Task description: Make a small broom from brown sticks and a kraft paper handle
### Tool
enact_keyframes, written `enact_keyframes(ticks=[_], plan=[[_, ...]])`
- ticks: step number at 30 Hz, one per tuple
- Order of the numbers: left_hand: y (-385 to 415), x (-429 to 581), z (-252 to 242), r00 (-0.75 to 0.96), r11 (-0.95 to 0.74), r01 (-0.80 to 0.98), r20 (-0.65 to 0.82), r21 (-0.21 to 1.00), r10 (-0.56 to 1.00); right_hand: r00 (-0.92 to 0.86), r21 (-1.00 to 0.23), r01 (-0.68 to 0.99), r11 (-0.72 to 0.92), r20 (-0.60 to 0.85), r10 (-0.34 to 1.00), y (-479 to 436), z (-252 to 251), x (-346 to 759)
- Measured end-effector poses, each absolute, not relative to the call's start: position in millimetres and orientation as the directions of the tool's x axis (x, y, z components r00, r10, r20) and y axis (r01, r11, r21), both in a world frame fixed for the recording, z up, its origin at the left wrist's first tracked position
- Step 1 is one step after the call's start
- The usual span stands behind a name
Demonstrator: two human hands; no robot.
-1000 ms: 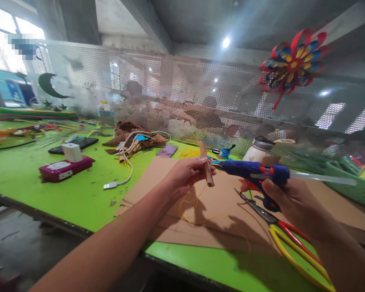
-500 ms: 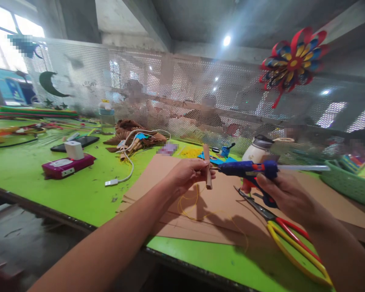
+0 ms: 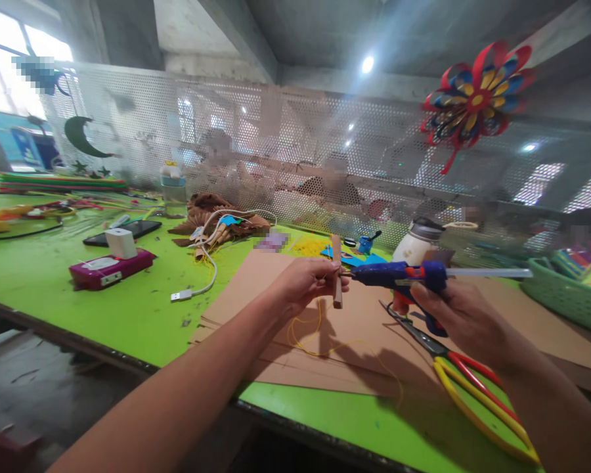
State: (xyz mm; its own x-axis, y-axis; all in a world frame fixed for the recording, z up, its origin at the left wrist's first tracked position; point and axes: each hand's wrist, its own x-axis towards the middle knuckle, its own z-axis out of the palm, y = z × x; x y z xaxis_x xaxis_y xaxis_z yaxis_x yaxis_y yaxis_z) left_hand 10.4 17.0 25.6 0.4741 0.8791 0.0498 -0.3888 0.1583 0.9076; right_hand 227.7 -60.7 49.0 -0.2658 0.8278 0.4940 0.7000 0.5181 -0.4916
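My left hand (image 3: 303, 282) pinches a small brown strip (image 3: 337, 270) and holds it upright above the cardboard sheets (image 3: 256, 328). A thin yellow thread (image 3: 309, 332) hangs from it in a loop onto the cardboard. My right hand (image 3: 465, 315) grips a blue hot glue gun (image 3: 404, 274) with a clear glue stick (image 3: 490, 272) sticking out the back. The gun's nozzle touches the strip's right side.
Red and yellow scissors (image 3: 467, 387) lie on the cardboard and green table (image 3: 103, 309) at right. A pink box (image 3: 109, 268), a phone (image 3: 123, 231), a USB cable (image 3: 197, 282), a white bottle (image 3: 416, 246), a green basket (image 3: 564, 295) and a paper pinwheel (image 3: 475, 98) on the mesh screen surround me. Other people sit behind the screen.
The brown strip went from tilted to upright, and the glue gun moved left until its nozzle met the strip.
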Motion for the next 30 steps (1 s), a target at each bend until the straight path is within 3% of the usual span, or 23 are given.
enact_keyframes(ticks=[15, 23, 30], plan=[[19.2, 9.5, 22.3, 0.484, 0.145, -0.37, 0.058, 0.918, 0.873, -0.286, -0.499, 0.657, 0.565, 0.528, 0.799, -62.6, 51.1, 223.6], [19.8, 9.5, 21.8, 0.489, 0.153, -0.366, 0.05, 0.918, 0.871, -0.322, -0.494, 0.68, 0.542, 0.463, 0.826, -62.6, 48.4, 229.2], [18.0, 9.5, 24.7, 0.479, 0.169, -0.336, 0.014, 0.927, 0.878, -0.321, -0.453, 0.684, 0.572, 0.517, 0.794, -63.6, 49.1, 228.1]])
